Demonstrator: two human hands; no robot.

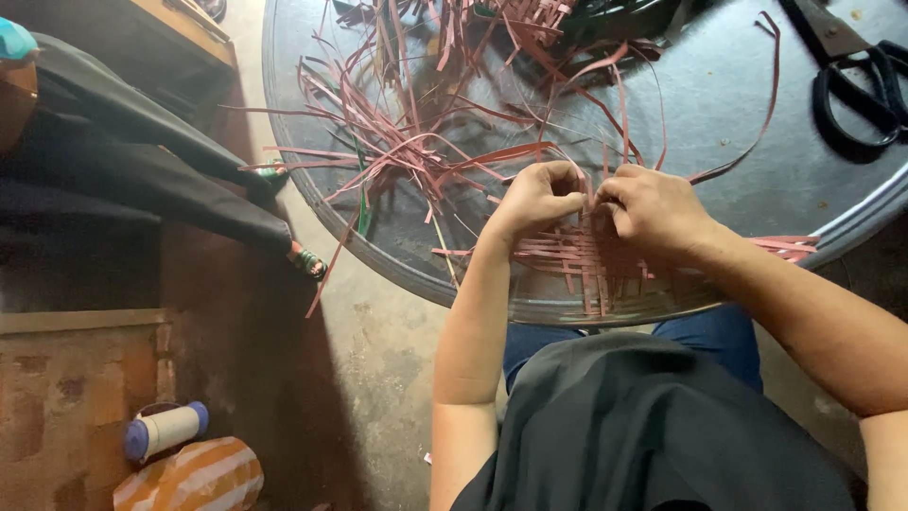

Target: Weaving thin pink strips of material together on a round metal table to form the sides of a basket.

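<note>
A flat woven mat of reddish-brown strips (577, 260) lies at the near edge of a round dark table (719, 104). My left hand (534, 199) pinches a strip at the mat's upper left. Right beside it, my right hand (657, 210) grips strips at the mat's top, knuckles up. The two hands almost touch. A loose tangle of the same reddish strips (426, 132) spreads across the table behind the mat, with one green strip (364, 203) among them.
Black-handled scissors (856, 80) lie at the table's far right. Another person in dark clothes (123, 161) sits at the left. On the floor at lower left are a white spool with blue ends (165, 429) and an orange-striped bag (194, 478).
</note>
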